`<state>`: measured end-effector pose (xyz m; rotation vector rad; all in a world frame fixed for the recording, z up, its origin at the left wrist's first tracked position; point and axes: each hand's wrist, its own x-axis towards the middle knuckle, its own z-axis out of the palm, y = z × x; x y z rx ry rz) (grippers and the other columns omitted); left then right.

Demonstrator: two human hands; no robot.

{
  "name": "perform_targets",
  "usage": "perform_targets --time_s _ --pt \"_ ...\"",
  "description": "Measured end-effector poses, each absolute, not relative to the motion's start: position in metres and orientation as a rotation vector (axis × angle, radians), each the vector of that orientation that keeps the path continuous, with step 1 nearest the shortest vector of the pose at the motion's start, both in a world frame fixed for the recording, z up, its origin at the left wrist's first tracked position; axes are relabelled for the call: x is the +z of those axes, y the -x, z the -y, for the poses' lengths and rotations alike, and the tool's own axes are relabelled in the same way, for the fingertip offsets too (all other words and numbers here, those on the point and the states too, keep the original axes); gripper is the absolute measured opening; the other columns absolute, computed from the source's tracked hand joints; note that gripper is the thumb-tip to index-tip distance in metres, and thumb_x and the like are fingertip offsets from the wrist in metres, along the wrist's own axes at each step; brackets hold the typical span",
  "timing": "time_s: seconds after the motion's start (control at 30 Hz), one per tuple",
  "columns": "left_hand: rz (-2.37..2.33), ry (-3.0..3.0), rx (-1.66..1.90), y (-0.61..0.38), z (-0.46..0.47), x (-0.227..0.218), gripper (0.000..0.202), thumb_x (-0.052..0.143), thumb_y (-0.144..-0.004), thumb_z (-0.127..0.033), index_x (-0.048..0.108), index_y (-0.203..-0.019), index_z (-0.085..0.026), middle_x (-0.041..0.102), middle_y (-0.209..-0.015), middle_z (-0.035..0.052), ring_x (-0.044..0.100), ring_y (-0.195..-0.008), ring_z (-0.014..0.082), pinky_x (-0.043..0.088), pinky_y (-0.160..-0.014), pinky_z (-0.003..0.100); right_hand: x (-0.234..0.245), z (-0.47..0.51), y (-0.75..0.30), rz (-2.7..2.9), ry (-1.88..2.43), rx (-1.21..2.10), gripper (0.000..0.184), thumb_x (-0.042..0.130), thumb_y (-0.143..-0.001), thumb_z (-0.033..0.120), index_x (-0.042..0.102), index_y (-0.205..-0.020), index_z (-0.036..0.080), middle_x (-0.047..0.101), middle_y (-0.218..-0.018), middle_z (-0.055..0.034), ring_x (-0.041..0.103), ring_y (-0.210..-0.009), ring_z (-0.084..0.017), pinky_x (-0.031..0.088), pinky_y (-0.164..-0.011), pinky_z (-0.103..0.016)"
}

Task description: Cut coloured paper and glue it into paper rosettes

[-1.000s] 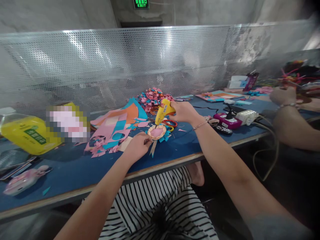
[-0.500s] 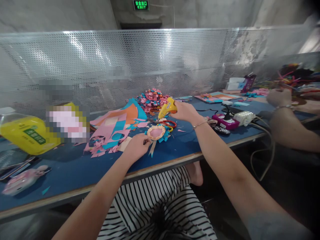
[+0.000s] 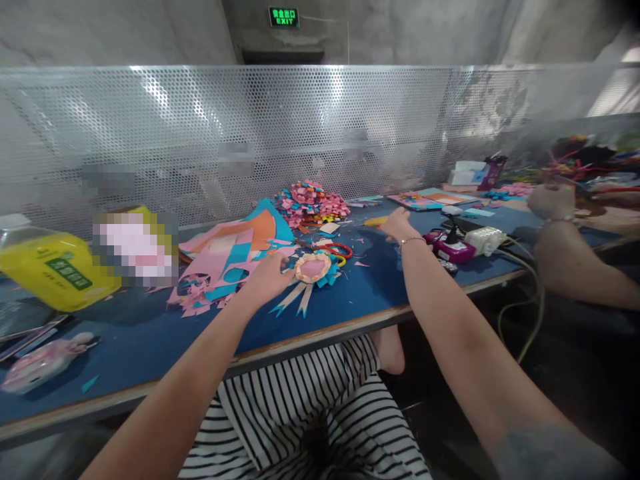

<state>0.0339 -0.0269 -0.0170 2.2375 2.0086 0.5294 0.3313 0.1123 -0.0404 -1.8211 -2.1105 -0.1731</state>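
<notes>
My left hand (image 3: 270, 275) is at the left edge of a round paper rosette (image 3: 313, 267), its thumb and fingers slightly apart with nothing visible between them. The rosette has a pink centre, a pale orange rim, blue paper fringe and two pale tails tipped in blue. Farther right, my right hand (image 3: 399, 225) has its fingers round a yellow glue gun (image 3: 375, 221), low at the table surface; most of the gun's handle is hidden. Red-handled scissors (image 3: 340, 251) lie just behind the rosette.
Cut paper sheets (image 3: 235, 243) and scraps spread to the left, before a pile of paper flowers (image 3: 307, 200). A yellow bottle (image 3: 60, 273) stands far left. A purple plug adapter (image 3: 455, 251) and cables lie right. A perforated metal screen (image 3: 300, 120) backs the table; another person's hand (image 3: 550, 201) is at right.
My right hand has moved right and down with the glue gun, from above the scissors to the table. My left hand has shifted up from the rosette's tails, uncovering the left tail.
</notes>
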Motion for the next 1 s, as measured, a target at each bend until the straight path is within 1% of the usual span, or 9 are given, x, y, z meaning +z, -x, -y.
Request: perform_targets --time_s 0.13,0.23,0.3,0.37,0.43,0.53,0.67,0.83,1.0 --pt "-1.997 -2.21 0.319 -0.039 -0.004 -0.01 0.057 0.06 -0.066 -0.044 0.053 -0.112 -0.011 0.058 -0.118 0.019 0.056 -0.105 0.0297 0.044 -0.08 0.032 -0.045 -0.104 -0.322 1.773 2.085 -0.182 0.05 0.051 -0.08 0.036 0.055 -0.115 0.002 0.05 -0.113 -0.0321 0.047 -0.105 -0.039 0.04 -0.074 -0.045" --pt "-1.762 -2.103 0.267 -0.039 -0.019 -0.011 0.06 0.064 -0.059 -0.045 0.055 -0.11 -0.015 0.062 -0.112 0.0135 0.061 -0.093 0.0238 0.046 -0.071 0.026 -0.037 -0.096 -0.299 1.979 1.914 -0.109 0.037 0.046 -0.081 0.031 0.062 -0.104 0.007 0.058 -0.107 -0.023 0.055 -0.096 -0.029 0.041 -0.074 -0.035" --pt "-1.622 -2.04 0.31 -0.038 -0.022 -0.015 0.053 0.064 -0.058 -0.044 0.058 -0.102 -0.015 0.064 -0.103 0.0093 0.061 -0.086 0.0202 0.046 -0.066 0.024 -0.031 -0.09 -0.278 2.335 1.632 0.115 0.036 0.042 -0.083 0.038 0.067 -0.087 0.012 0.066 -0.087 -0.0129 0.059 -0.081 -0.022 0.042 -0.069 -0.028" --pt "-1.523 -2.007 0.369 -0.037 -0.02 -0.021 0.043 0.064 -0.058 -0.042 0.06 -0.092 -0.015 0.066 -0.093 0.0058 0.06 -0.083 0.0188 0.045 -0.065 0.024 -0.028 -0.083 -0.257 2.57 1.453 0.236 0.038 0.044 -0.081 0.044 0.067 -0.081 0.014 0.067 -0.079 -0.0092 0.06 -0.073 -0.02 0.041 -0.063 -0.025" --pt "-1.485 -1.966 0.46 -0.036 -0.019 -0.025 0.04 0.066 -0.057 -0.037 0.059 -0.089 -0.015 0.065 -0.087 0.004 0.059 -0.081 0.0183 0.046 -0.064 0.025 -0.029 -0.075 -0.24 2.621 1.488 0.134 0.043 0.046 -0.079 0.049 0.066 -0.084 0.012 0.068 -0.082 -0.0131 0.061 -0.073 -0.021 0.041 -0.06 -0.026" --pt "-1.504 -1.832 0.617 -0.035 -0.018 -0.026 0.053 0.072 -0.051 -0.027 0.056 -0.1 -0.015 0.065 -0.088 0.0037 0.059 -0.077 0.0171 0.046 -0.061 0.025 -0.032 -0.067 -0.226 2.613 1.579 -0.034 0.048 0.042 -0.081 0.051 0.065 -0.089 0.01 0.068 -0.092 -0.0191 0.064 -0.078 -0.024 0.041 -0.058 -0.026" --pt "-1.421 -1.61 0.769 -0.033 -0.015 -0.017 0.061 0.077 -0.049 -0.021 0.055 -0.105 -0.014 0.064 -0.087 0.0045 0.059 -0.074 0.0143 0.047 -0.063 0.025 -0.033 -0.068 -0.218 2.695 1.606 -0.057 0.043 0.044 -0.078 0.046 0.068 -0.086 0.011 0.068 -0.092 -0.0194 0.065 -0.082 -0.025 0.042 -0.056 -0.027" --pt "-1.317 -1.413 0.867 -0.026 -0.01 -0.007 0.056 0.081 -0.044 -0.012 0.06 -0.096 -0.013 0.064 -0.079 0.0042 0.06 -0.068 0.0132 0.045 -0.06 0.024 -0.029 -0.08 -0.228 2.579 1.768 0.14 0.041 0.052 -0.071 0.04 0.068 -0.094 0.01 0.068 -0.095 -0.0186 0.064 -0.086 -0.026 0.043 -0.06 -0.025" --pt "-1.164 -1.23 1.158 -0.023 -0.013 -0.003 0.038 0.078 -0.046 -0.003 0.061 -0.079 -0.012 0.063 -0.067 0.0024 0.059 -0.06 0.0111 0.044 -0.055 0.021 -0.02 -0.087 -0.258 2.256 1.9 0.412 0.029 0.047 -0.076 0.028 0.066 -0.087 0.01 0.068 -0.08 -0.0149 0.063 -0.071 -0.022 0.042 -0.057 -0.025"
